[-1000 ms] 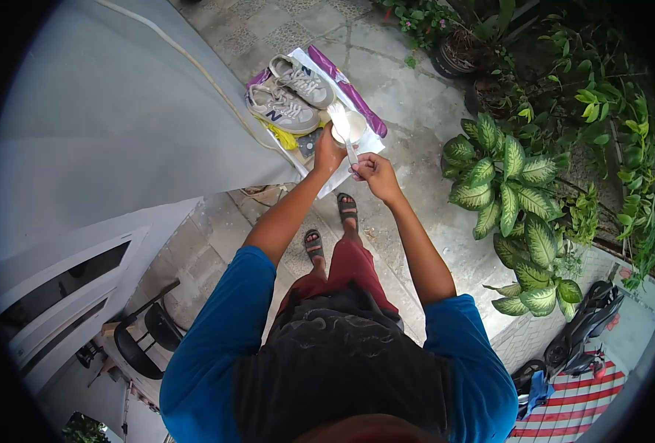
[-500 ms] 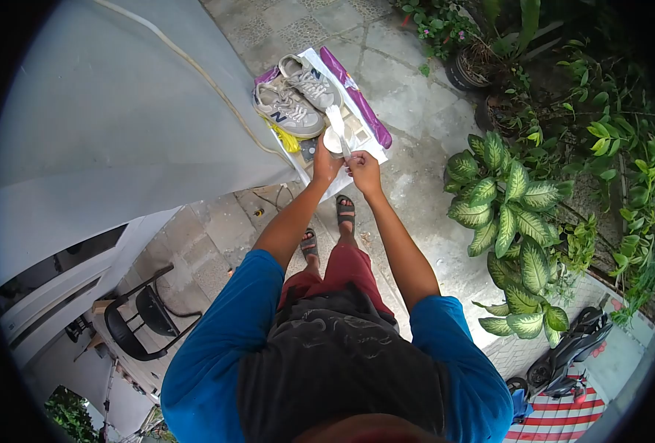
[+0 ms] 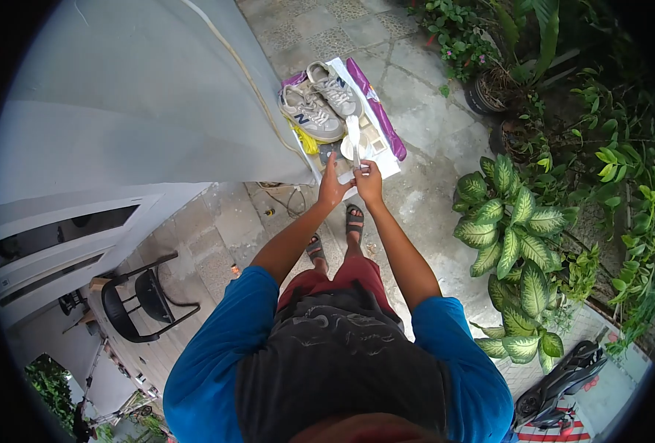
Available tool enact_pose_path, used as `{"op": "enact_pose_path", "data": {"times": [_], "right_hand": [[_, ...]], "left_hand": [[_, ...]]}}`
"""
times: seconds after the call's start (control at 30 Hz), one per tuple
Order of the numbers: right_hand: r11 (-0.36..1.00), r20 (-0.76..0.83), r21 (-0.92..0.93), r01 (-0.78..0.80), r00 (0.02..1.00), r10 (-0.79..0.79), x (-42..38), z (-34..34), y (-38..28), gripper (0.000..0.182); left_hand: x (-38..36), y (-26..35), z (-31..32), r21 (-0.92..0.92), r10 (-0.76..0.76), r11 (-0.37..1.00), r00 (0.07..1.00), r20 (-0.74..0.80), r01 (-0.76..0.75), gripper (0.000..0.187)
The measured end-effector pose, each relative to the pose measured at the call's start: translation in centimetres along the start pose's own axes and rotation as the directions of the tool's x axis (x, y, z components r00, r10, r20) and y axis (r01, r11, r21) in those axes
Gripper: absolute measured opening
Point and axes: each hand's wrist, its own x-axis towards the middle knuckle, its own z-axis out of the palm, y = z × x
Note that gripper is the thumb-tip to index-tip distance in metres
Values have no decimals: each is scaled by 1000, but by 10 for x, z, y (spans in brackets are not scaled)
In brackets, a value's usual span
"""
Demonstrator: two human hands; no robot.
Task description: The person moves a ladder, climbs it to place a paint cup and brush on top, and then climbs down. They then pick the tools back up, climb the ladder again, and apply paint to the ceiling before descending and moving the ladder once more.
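Note:
Two grey sneakers, one nearer (image 3: 310, 117) and one farther (image 3: 336, 88), lie on a white sheet (image 3: 389, 167) with purple edges. My right hand (image 3: 368, 181) is closed on the handle of a white brush (image 3: 353, 133). Beneath the brush sits a small round white container (image 3: 348, 150). My left hand (image 3: 333, 184) is beside it with fingers apart, its thumb close to my right hand, and it holds nothing visible. A yellow bag (image 3: 307, 142) lies beside the nearer shoe.
A grey wall with a hose (image 3: 248, 74) stands left of the sheet. Potted plants (image 3: 516, 214) line the right side. A black chair (image 3: 150, 299) is at lower left, and a motorcycle (image 3: 556, 391) at lower right.
My left hand has come off the white container and its fingers have opened. The brush is still in my right hand. The whole view has shifted, with the sheet and shoes now farther right.

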Motion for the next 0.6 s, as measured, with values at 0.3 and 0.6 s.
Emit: {"op": "enact_pose_path", "data": {"times": [0.3, 0.6], "right_hand": [[891, -230, -382, 244, 909, -348, -21, -24, -34, 63], [904, 595, 138, 405, 696, -402, -125, 36, -158, 15]], "left_hand": [[-93, 55, -89, -96, -112, 988, 990, 87, 120, 90], [-188, 148, -260, -203, -49, 979, 929, -367, -29, 47]]}}
